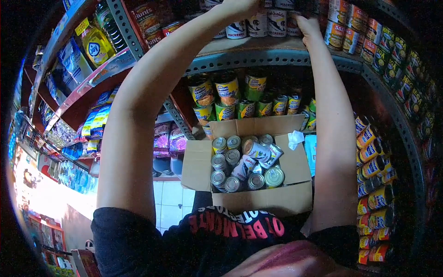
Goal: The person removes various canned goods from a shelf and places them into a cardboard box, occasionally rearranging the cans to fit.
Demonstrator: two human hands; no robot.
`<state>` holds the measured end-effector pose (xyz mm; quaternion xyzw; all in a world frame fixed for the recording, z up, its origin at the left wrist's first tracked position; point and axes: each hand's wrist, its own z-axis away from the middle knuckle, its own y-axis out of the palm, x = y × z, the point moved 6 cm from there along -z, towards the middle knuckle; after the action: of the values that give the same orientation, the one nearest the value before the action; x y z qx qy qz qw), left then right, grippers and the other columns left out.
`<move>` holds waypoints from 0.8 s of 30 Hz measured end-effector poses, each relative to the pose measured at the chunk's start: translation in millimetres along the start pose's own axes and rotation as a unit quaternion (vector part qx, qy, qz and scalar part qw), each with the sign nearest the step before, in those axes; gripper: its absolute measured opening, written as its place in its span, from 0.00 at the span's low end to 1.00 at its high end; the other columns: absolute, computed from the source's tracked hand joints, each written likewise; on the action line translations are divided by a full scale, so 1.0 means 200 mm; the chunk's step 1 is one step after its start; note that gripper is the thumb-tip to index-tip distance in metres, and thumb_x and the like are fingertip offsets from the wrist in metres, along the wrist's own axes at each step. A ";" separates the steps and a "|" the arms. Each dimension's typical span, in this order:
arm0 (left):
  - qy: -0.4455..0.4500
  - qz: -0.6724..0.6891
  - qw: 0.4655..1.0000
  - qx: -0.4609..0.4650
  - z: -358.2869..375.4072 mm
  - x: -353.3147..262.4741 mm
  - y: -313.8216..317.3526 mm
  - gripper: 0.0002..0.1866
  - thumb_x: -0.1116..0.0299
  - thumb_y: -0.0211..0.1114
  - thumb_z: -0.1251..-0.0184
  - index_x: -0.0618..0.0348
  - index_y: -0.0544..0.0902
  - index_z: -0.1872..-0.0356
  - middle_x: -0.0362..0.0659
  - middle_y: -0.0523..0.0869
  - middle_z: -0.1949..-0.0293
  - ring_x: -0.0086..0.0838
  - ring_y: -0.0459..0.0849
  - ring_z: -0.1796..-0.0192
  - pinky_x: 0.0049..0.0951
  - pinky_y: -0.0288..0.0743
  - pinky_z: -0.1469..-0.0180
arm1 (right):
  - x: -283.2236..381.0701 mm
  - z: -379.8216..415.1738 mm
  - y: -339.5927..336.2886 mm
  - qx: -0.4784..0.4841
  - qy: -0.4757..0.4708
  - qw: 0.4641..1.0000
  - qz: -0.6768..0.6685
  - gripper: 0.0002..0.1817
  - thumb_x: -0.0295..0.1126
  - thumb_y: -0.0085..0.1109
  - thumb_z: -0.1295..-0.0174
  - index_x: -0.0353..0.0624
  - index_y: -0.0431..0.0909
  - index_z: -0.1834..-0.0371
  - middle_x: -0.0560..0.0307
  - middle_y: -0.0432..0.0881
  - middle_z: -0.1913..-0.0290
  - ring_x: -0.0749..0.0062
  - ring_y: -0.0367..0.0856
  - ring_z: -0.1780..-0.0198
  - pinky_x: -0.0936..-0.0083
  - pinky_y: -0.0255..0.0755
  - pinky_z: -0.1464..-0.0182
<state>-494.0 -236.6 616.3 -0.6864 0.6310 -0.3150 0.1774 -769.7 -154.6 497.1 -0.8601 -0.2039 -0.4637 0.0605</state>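
Observation:
Both arms reach up to a shelf of white mackerel cans [257,25]. My left hand [241,6] is at the top edge, above the cans, its fingers cut off by the frame. At the right end of the row is my right hand [308,28], next to a can; whether it grips that can is unclear. Below, an open cardboard box [258,201] holds several cans, some upright with silver lids, others lying on their sides, such as a white mackerel can [243,167]. A crumpled white paper [296,139] lies on the box's right flap.
Yellow and green Giniling cans [227,92] stand behind the box on a lower shelf. A perforated metal shelf edge [277,58] crosses above them. Stacked cans [376,150] line the right side. A yellow Joy bottle [96,45] and packets [97,117] fill shelves at left.

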 end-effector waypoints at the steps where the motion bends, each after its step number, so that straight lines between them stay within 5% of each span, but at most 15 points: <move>1: -0.018 0.006 1.000 0.004 0.00 0.01 0.01 0.05 0.75 0.65 0.45 0.63 0.88 0.74 0.61 0.88 0.69 0.57 0.89 0.62 0.51 0.82 0.60 | 0.00 0.01 0.00 -0.003 0.021 1.000 0.018 0.44 0.45 0.79 0.45 0.23 0.73 0.32 0.32 0.73 0.28 0.47 0.69 0.25 0.51 0.64 0.28; 10: -0.023 -0.075 0.997 -0.017 -0.02 -0.06 0.03 0.06 0.74 0.64 0.43 0.66 0.86 0.70 0.62 0.89 0.62 0.57 0.89 0.57 0.53 0.85 0.56 | 0.00 0.00 0.00 0.012 0.020 1.000 0.012 0.46 0.45 0.78 0.43 0.20 0.69 0.30 0.29 0.70 0.26 0.46 0.67 0.23 0.51 0.62 0.26; 24: -0.003 -0.088 0.996 -0.019 0.11 -0.15 -0.03 0.07 0.69 0.65 0.44 0.60 0.87 0.76 0.57 0.89 0.69 0.53 0.89 0.61 0.51 0.83 0.60 | 0.02 0.04 -0.02 -0.003 0.023 0.998 0.058 0.46 0.44 0.77 0.42 0.21 0.68 0.30 0.27 0.69 0.26 0.44 0.66 0.23 0.50 0.63 0.27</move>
<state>-475.3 -209.2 598.4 -0.7434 0.5737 -0.3153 0.1372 -762.4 -148.0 496.2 -0.8597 -0.1510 -0.4799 0.0890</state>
